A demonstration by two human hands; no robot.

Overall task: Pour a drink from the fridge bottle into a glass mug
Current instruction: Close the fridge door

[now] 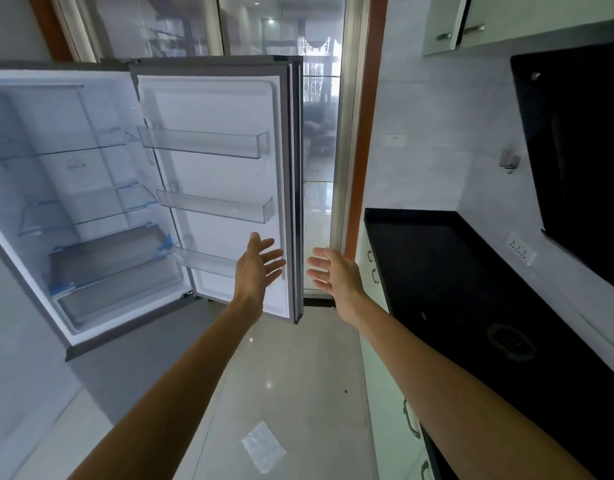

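The fridge point(73, 188) stands open at the left, its glass shelves and drawers bare. Its door point(215, 174) is swung wide, facing me, with three clear door racks that hold nothing. No bottle or glass mug shows anywhere in view. My left hand point(258, 268) is stretched out in front of the door's lower right part, fingers spread, holding nothing. My right hand point(333, 271) reaches just past the door's outer edge, palm turned inward, fingers apart and also holding nothing. The door's edge stands between the two hands.
A black countertop point(454, 271) with a round mark runs along the right, white cabinets with handles point(411, 420) below it. A dark hood point(582, 150) hangs above. Glossy floor tiles point(284, 375) lie ahead; a glass doorway point(319, 133) is behind the fridge door.
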